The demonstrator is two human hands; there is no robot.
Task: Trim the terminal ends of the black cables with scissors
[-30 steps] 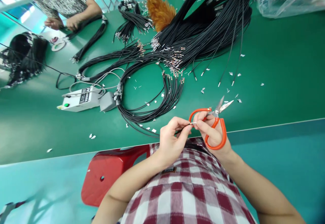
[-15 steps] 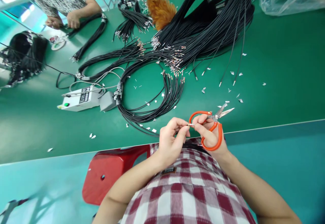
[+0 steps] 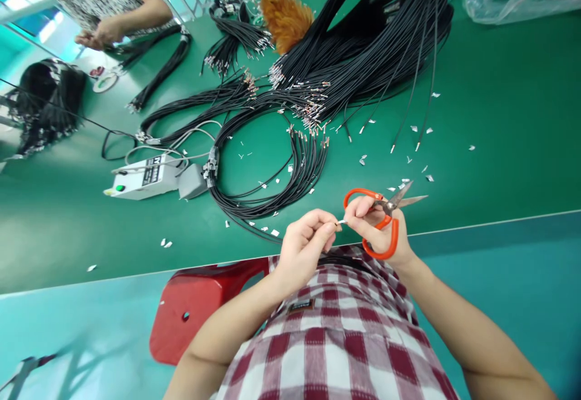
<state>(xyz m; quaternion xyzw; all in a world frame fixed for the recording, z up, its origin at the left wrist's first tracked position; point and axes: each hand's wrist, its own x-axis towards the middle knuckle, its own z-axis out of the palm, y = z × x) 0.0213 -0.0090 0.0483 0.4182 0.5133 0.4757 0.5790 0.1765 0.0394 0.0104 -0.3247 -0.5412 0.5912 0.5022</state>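
Observation:
My left hand (image 3: 303,244) pinches the metal-tipped end of a thin black wire (image 3: 341,222) just above the table's near edge. My right hand (image 3: 377,228) meets it fingertip to fingertip on the same wire end, with orange-handled scissors (image 3: 380,218) looped over its fingers. The scissor blades (image 3: 405,198) point right and away from the wire. A coiled bundle of black wires with metal terminals (image 3: 281,173) lies on the green table (image 3: 499,115) just beyond my hands.
A big heap of black wires (image 3: 363,43) fills the far middle. A white control box (image 3: 144,178) with a grey unit sits at left. Small metal clippings (image 3: 415,129) lie scattered. Another person's hands (image 3: 97,37) handle wires at far left. A red stool (image 3: 200,309) stands below the table edge.
Both hands stayed together on the wire end. My right hand shifted slightly right and the scissors tilted flatter, blades pointing more to the right. The other person's hands moved a little.

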